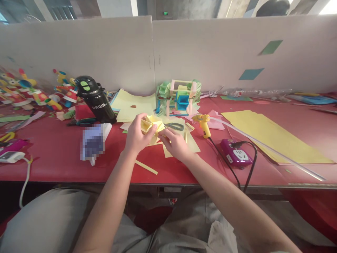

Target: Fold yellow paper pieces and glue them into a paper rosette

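My left hand (137,135) and my right hand (175,144) meet over the red table (60,158), both gripping a folded yellow paper piece (151,124). The left hand cups it from the left, fingers curled around its pleats. The right hand pinches its lower right edge. Flat yellow paper (193,144) lies under the hands. Grey-handled scissors (175,125) rest just behind the right hand. A yellow paper strip (146,167) lies near my left forearm.
A paper lattice model (179,98) stands behind the hands. A yellow glue gun (204,124) and purple power socket (235,153) sit to the right, with large yellow sheets (273,135) beyond. A black bottle (94,98) and colourful paper toys (28,93) stand at left.
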`<move>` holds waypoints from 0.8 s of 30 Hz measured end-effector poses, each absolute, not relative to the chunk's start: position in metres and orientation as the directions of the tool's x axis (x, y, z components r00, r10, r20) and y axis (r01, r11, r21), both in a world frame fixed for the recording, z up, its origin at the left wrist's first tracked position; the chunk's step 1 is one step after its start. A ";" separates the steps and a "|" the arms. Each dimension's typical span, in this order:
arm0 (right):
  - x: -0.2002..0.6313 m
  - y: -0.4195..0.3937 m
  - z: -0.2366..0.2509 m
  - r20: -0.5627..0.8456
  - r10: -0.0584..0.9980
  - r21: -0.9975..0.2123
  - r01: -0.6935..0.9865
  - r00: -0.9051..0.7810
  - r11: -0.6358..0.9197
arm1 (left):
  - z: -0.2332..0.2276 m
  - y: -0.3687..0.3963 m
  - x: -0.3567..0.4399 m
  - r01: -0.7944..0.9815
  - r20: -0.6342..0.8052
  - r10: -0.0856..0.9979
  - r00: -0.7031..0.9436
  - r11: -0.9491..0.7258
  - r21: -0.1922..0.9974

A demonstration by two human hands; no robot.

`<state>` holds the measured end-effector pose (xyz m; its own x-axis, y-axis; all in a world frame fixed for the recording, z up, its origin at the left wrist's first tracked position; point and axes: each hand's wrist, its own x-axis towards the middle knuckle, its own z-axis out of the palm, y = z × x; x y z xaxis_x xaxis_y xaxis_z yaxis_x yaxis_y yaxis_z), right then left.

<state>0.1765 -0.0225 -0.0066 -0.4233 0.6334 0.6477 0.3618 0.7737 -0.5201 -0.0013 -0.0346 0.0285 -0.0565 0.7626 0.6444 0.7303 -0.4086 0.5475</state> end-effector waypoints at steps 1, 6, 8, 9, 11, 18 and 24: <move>0.176 -0.023 -0.007 0.646 0.634 -0.521 0.360 -0.425 0.774 | 0.028 -0.035 -0.001 0.726 0.641 0.765 -0.064 -0.405 0.556; 0.176 -0.023 -0.007 0.635 0.644 -0.538 0.354 -0.426 0.765 | 0.027 -0.034 -0.002 0.715 0.628 0.774 -0.079 -0.394 0.577; 0.177 -0.022 -0.008 0.626 0.654 -0.548 0.357 -0.425 0.756 | 0.027 -0.034 -0.002 0.716 0.620 0.781 -0.067 -0.395 0.576; 0.177 -0.022 -0.008 0.622 0.658 -0.550 0.362 -0.424 0.753 | 0.027 -0.034 -0.003 0.715 0.615 0.786 -0.058 -0.397 0.576; 0.177 -0.021 -0.010 0.619 0.671 -0.551 0.383 -0.409 0.742 | 0.026 -0.034 -0.004 0.707 0.602 0.797 -0.045 -0.400 0.583; 0.180 -0.018 -0.012 0.587 0.753 -0.641 0.397 -0.298 0.657 | 0.028 -0.032 -0.012 0.556 0.529 0.847 -0.053 -0.415 0.720; 0.183 -0.007 -0.014 0.390 0.907 -0.896 0.158 -0.160 0.414 | 0.020 -0.018 -0.026 0.237 0.379 0.914 -0.147 -0.340 0.910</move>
